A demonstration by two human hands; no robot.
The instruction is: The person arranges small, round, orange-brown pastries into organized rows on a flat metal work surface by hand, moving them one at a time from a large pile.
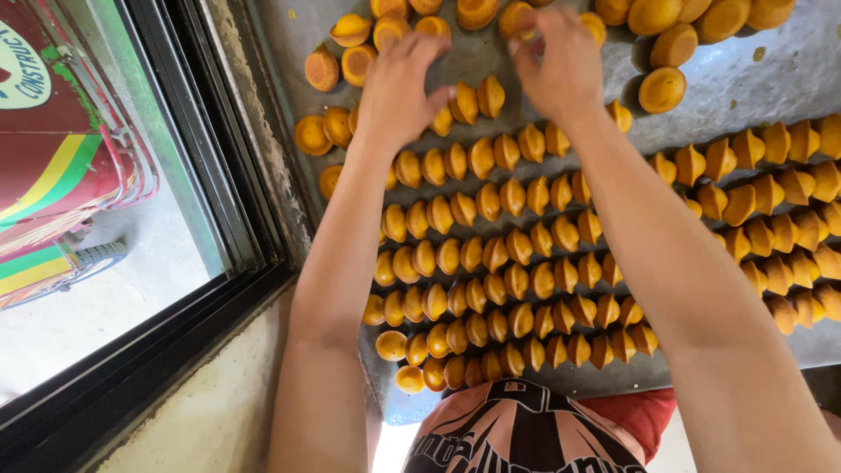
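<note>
Grey metal tray (753, 88); right hand (556, 66) hides its cake (517, 19).

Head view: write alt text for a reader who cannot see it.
Two bare hands, left hand and right hand, reach over a grey tray among small orange cakes stood on edge in rows. More cakes lie loose at the far end, and a window is at left.

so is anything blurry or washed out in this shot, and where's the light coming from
Head view: the window at left is overexposed, daylight entering there; cakes in rows stay sharp, with soft shadows to their right; the left hand and right hand look slightly motion-blurred; wide-angle stretch bends the frame edges.
</note>
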